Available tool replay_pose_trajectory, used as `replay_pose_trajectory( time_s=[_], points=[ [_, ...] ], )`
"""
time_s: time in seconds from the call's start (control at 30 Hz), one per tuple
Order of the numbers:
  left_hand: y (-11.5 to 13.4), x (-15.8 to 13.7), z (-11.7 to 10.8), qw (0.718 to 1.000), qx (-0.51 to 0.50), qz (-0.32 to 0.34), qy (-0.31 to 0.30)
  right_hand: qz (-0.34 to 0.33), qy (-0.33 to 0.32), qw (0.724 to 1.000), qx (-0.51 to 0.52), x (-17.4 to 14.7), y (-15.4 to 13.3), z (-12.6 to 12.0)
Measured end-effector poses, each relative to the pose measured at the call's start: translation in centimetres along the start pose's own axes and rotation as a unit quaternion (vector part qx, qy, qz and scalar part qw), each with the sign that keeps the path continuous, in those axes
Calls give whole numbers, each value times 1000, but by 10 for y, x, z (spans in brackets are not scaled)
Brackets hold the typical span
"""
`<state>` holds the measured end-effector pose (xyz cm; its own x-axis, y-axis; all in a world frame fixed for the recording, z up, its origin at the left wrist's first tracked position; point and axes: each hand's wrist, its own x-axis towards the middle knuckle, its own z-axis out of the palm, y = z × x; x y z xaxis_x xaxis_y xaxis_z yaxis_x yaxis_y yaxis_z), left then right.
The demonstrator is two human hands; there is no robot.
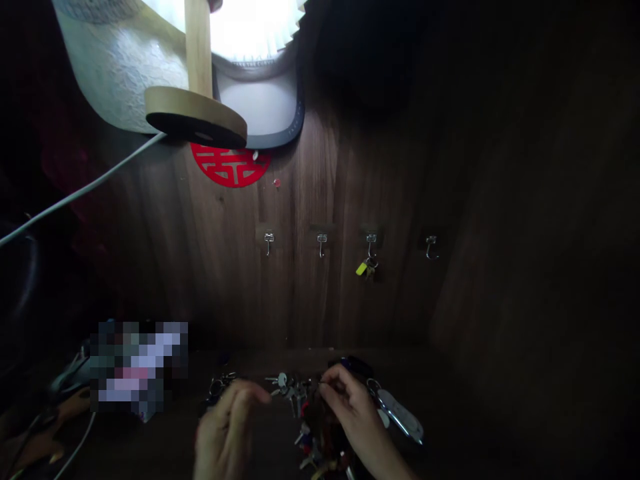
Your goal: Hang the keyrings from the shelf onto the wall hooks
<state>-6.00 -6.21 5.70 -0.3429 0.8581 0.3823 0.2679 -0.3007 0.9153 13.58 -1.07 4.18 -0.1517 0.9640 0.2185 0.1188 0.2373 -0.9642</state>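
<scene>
Nearest the camera, a bare left hand (pixel 227 423) and a bare right hand (pixel 353 403) reach over a dark tabletop (pixel 273 450). Between them lies a cluster of silver metal keys (pixel 283 381), beside the right fingertips. Right thumb and forefinger form a narrow pinch, apparently on the cluster's right edge; which piece they hold is too dark to make out. The left forefinger points at the keys, its other fingers curled; whether it grips anything, I cannot tell.

Poor light is probably the main hazard: the glowing white pleated lamp (pixel 255 30) brightens the top, leaving the keys dim, so a wrong key could easily be picked. Small red, blue and silver pieces (pixel 306 437) crowd below, and rings might snag there if pulled hard. A loose pinch could let a slim key slip. The right forearm also passes near a long, shiny silver metal clip (pixel 400 415), which a careless sweep could knock aside.
</scene>
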Motion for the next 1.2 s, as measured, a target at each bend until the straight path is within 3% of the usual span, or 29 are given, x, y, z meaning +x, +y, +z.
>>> replay_pose_trajectory(
  time_s=[0.07,0.13,0.3,0.53,0.67,0.73,0.83,0.97,1.2],
  points=[
    [2,9,20,993,-2,-6,-121,15,4,999,28,0,-4,-1],
    [-1,14,37,980,-13,-13,-197,1,17,1000,26,2,-6,-2],
    [-22,15,67,953,-92,-16,-288,-41,59,997,-10,7,8,-5],
    [-49,16,79,951,-115,-48,-284,-27,85,996,22,17,34,-1],
    [-49,17,78,949,-124,-76,-278,41,20,994,100,18,40,3],
    [-49,19,77,957,-113,-76,-257,37,-12,991,127,17,40,6],
    [-50,20,73,972,-89,-58,-211,-17,-41,994,101,14,39,9],
    [-50,21,67,982,-57,-40,-176,-85,-25,994,-68,10,40,7],
    [-44,13,64,991,-27,10,-132,-255,29,941,-221,-1,28,4]
  ],
)
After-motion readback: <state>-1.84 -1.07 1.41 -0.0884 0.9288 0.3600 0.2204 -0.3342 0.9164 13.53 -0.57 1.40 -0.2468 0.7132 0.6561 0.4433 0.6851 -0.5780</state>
